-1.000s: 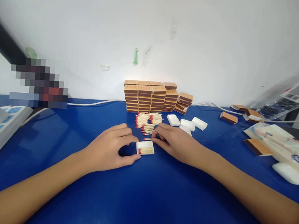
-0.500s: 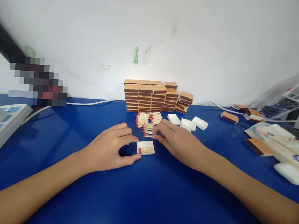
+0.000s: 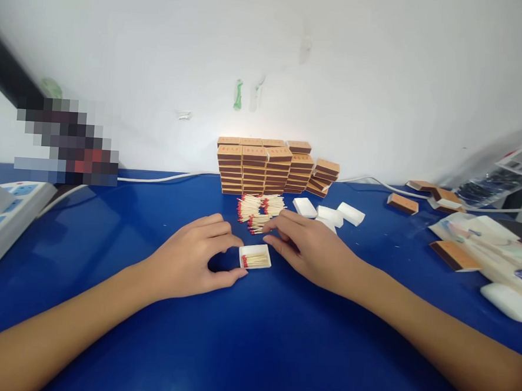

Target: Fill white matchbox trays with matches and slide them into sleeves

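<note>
- The left hand (image 3: pixel 193 259) lies on the blue table (image 3: pixel 252 342). Its thumb and forefinger curve into a C that nips the left end of a small white tray (image 3: pixel 255 257).
- The tray sits flat in the middle of the table, between the two hands. It holds a thin layer of red-tipped matches, with room to spare.
- The right hand (image 3: pixel 313 249) rests just right of the tray, fingers bent and close together. The fingertips touch the near edge of the loose matches (image 3: pixel 260 214); I cannot tell whether they pinch any.
- Risk: the tray looks like light card and is gripped at one end only. A nudge from the right fingers could swing it and spill what is inside.
- Risk: a pinch taken from such a jumbled pile may come up crossed or with heads facing both ways. It would then not lie flat in the tray.
- Risk: fingers dragged through the pile could scatter matches toward the empty trays (image 3: pixel 330 214) or the stack of matchboxes (image 3: pixel 274 167) by the wall.
</note>
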Available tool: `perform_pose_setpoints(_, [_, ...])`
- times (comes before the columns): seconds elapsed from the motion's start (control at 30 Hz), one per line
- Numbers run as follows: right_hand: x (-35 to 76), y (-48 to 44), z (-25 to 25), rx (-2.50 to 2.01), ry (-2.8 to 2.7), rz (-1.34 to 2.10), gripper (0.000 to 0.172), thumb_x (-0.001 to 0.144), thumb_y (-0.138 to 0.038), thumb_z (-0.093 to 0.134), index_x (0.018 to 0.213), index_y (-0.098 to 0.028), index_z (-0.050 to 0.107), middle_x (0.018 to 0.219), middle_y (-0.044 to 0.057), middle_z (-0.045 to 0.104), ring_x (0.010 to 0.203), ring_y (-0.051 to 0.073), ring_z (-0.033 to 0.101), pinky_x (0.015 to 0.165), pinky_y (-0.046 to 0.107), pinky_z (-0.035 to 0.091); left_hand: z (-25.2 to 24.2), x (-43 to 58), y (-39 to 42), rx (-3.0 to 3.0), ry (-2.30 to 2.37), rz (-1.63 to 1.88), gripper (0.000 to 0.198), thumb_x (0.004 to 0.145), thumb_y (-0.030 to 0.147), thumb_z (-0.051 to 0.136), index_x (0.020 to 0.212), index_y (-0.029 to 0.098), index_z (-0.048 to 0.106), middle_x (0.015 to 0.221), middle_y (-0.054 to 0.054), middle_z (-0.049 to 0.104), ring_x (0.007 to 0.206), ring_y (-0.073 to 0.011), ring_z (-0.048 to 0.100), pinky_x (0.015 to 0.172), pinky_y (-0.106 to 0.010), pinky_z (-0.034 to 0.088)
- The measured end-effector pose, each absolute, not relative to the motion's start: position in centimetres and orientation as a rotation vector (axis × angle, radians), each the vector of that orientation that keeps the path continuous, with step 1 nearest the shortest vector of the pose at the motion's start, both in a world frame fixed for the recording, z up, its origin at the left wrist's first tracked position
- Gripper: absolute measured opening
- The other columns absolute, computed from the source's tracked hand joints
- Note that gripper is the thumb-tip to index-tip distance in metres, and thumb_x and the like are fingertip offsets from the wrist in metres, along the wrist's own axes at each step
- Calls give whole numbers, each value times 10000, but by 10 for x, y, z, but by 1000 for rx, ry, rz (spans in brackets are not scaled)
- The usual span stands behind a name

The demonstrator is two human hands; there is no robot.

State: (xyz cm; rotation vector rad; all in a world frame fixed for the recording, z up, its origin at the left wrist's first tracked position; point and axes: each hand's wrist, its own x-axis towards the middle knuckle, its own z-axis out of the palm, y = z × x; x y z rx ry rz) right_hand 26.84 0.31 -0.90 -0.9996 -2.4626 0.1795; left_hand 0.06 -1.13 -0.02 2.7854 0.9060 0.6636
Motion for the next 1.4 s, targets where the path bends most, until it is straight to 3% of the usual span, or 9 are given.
perform_pose_setpoints(0.37, [273, 13, -18, -1125, -2496, 93, 99, 1041, -219, 576, 1008, -193, 665, 958, 41, 657, 701, 157, 568, 618, 301, 381, -1, 1, -10, 2791, 914, 665, 243, 942, 360, 746, 1083, 163, 752, 821, -29, 636, 805, -197, 556, 772, -354, 485])
perform_pose_setpoints(0.57, [272, 12, -18, -1128, -2499, 73, 143, 1049, -232, 572, 1159, -205, 660, 1026, 52, 670, 749, 174, 597, 642, 306, 395, -1, 1, -10, 2794, 907, 672, 239, 944, 354, 744, 1083, 159, 752, 821, -30, 634, 806, -197, 561, 777, -355, 490])
perform_pose_setpoints(0.73, [270, 12, -18, -1133, -2483, 108, 117, 1057, -231, 554, 1061, -199, 666, 985, 38, 659, 705, 154, 571, 632, 306, 397, 0, 1, -10, 2792, 909, 667, 242, 947, 361, 739, 1086, 163, 752, 818, -28, 634, 802, -194, 555, 766, -352, 489])
perform_pose_setpoints(1.4, [271, 13, -17, -1125, -2490, 120, 55, 1023, -188, 597, 995, -197, 644, 935, 27, 637, 689, 150, 538, 626, 290, 368, 0, 1, -11, 2786, 921, 653, 234, 941, 356, 742, 1079, 167, 754, 806, -31, 629, 806, -205, 562, 757, -348, 493])
